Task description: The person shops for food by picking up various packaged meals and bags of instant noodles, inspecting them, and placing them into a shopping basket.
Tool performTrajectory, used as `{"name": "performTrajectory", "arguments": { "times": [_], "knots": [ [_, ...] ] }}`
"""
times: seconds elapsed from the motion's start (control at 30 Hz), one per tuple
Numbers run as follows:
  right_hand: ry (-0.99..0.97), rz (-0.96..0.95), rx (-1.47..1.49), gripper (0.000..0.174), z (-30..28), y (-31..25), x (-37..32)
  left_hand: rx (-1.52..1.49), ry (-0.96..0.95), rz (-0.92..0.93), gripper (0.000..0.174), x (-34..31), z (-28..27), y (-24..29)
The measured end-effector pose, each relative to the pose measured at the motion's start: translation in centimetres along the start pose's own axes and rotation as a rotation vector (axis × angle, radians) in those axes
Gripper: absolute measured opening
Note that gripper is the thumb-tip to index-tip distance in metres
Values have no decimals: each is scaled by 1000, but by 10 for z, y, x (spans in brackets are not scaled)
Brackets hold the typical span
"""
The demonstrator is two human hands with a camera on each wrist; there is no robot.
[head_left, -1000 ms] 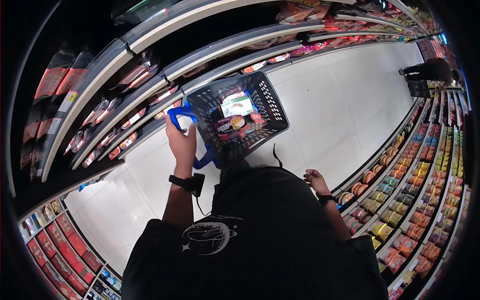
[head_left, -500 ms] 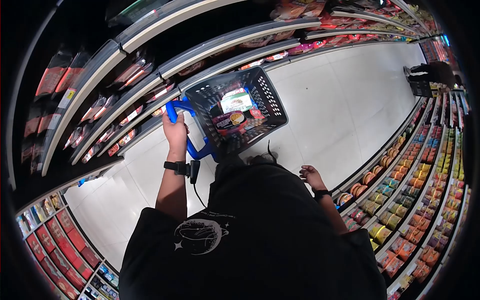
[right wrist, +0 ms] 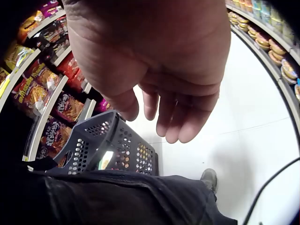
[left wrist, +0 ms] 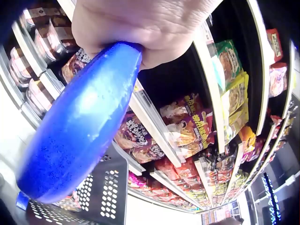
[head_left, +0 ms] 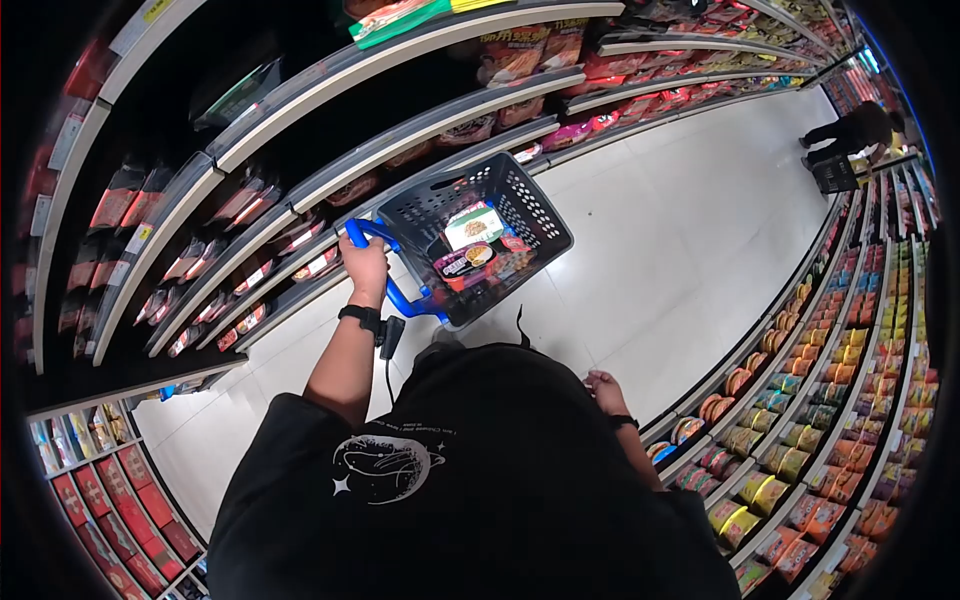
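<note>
Basket (head_left: 548,235) common to all views

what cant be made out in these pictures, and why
- Right wrist view: groceries, mostly hidden by the basket wall.
- Left wrist view: left hand, partly cut off by the top edge.
- Head view: far person, details too small.
- Head view: price tag, print too small.

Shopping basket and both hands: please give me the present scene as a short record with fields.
left hand: grips the blue handle
right hand: holds nothing, fingers relaxed
basket: dark grey, perforated
contents: several packages, including a white-and-green package
surroundings: stocked shelves, pale floor
other person: farther along, dark clothes
</note>
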State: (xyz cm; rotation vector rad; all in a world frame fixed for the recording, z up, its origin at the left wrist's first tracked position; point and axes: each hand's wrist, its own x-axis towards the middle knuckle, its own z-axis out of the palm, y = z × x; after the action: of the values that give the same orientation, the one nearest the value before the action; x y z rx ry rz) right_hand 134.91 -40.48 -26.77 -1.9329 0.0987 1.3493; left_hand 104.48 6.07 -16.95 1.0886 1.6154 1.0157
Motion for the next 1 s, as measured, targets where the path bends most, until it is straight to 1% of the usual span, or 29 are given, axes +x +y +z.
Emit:
{"name": "performTrajectory", "arguments": {
  "times": [0.07, 0.17, 0.2, 0.23, 0.3, 0.33, 0.37, 0.4, 0.43, 0.47, 0.5, 0.53, 0.57, 0.6, 0.63, 0.67, 0.7, 0.77, 0.8, 0.9, 0.97, 1.0],
  "knots": [
    [26, 2, -10, 28, -19, 22, 4, 45, -10, -20, 50, -4, 22, 5],
    [23, 33, 60, 29, -40, 41, -6, 6, 14, 16, 51, 6, 56, -7],
    [27, 36, 57, 30, -45, 43, -12, 89, 46, 33, 52, 1, 67, -1],
    [32, 43, 51, 31, -47, 44, -19, 89, 47, 38, 52, 2, 74, 0],
    [43, 65, 20, 34, -57, 43, -31, 20, 7, -16, 50, -1, 93, 7],
    [1, -35, -17, 34, -66, 66, -19, 63, -7, 10, 49, 12, 101, -6],
    [-39, -142, -52, 34, -79, 101, 1, 46, -11, 64, 44, 30, 111, -25],
    [-145, -184, -65, 35, -99, 134, 20, 135, 16, 235, 41, 29, 117, -24],
    [-250, -241, -77, 36, -110, 147, 42, 215, 49, 416, 38, 22, 121, -18],
    [-151, -185, -44, 35, -108, 130, 34, 168, -14, 246, 35, 8, 130, -4],
    [-56, -120, -5, 35, -111, 124, 18, 128, -84, 74, 31, -5, 135, -6],
    [-14, -43, 106, 34, -113, 113, 10, 257, 32, 214, 29, 11, 146, -46],
    [22, 38, 216, 34, -116, 104, 8, 46, 14, 77, 29, -40, 151, -8],
    [58, 67, 258, 31, -120, 99, 7, 178, 52, 321, 31, -58, 155, -7],
    [93, 103, 296, 28, -122, 94, 7, 161, 55, 268, 35, -37, 162, -42],
    [78, 88, 286, 35, -127, 92, 10, 87, -53, 48, 38, -78, 159, 11],
    [76, 74, 298, 35, -130, 93, 18, 74, -56, 41, 40, -73, 163, 10],
    [98, 111, 315, 34, -134, 92, 33, 133, -60, -8, 39, -67, 169, 17],
    [84, 117, 298, 34, -134, 89, 42, 124, -65, 8, 39, -66, 173, 17],
    [40, 115, 317, 33, -132, 59, 53, 290, 86, 173, 40, -62, 185, 10],
    [53, 117, 324, 33, -130, 40, 64, 268, 64, 102, 39, -54, 194, 5],
    [39, 97, 280, 32, -129, 29, 68, 358, 105, 134, 40, -64, 201, 17]
  ]
}}
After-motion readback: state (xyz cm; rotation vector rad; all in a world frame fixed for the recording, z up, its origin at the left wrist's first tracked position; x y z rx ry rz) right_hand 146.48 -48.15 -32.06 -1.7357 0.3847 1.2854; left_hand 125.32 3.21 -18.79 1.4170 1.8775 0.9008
